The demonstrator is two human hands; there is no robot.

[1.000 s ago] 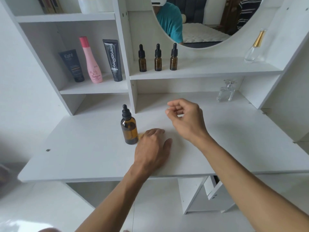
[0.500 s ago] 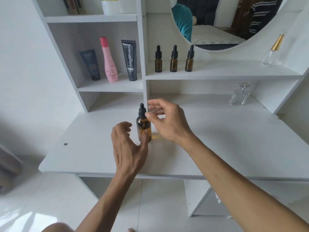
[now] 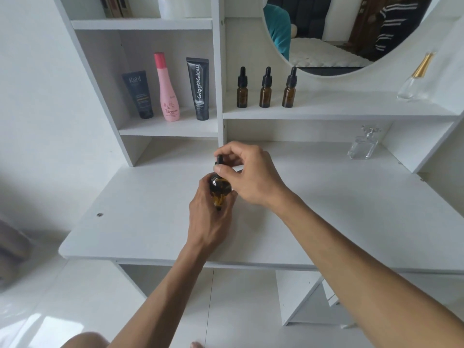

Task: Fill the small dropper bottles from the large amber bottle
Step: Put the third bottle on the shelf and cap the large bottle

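Large amber bottle (image 3: 220, 188) held over the white worktop (image 3: 326, 204), both hands on it.

Left hand (image 3: 209, 217) wrapped round the bottle's body from below, grip clamped on the glass; right hand (image 3: 248, 174) curled over the black dropper cap (image 3: 220, 160), thumb and fingers pinching it (cap not off). Three small dropper bottles (image 3: 266, 87) standing capped in a row on the shelf under the round mirror (image 3: 339, 33), well apart from the hands. Black tube (image 3: 138, 94), pink bottle (image 3: 167, 87) and a second black tube (image 3: 199, 89) on the left shelf; clear perfume bottle (image 3: 364, 143) at the worktop's back right.
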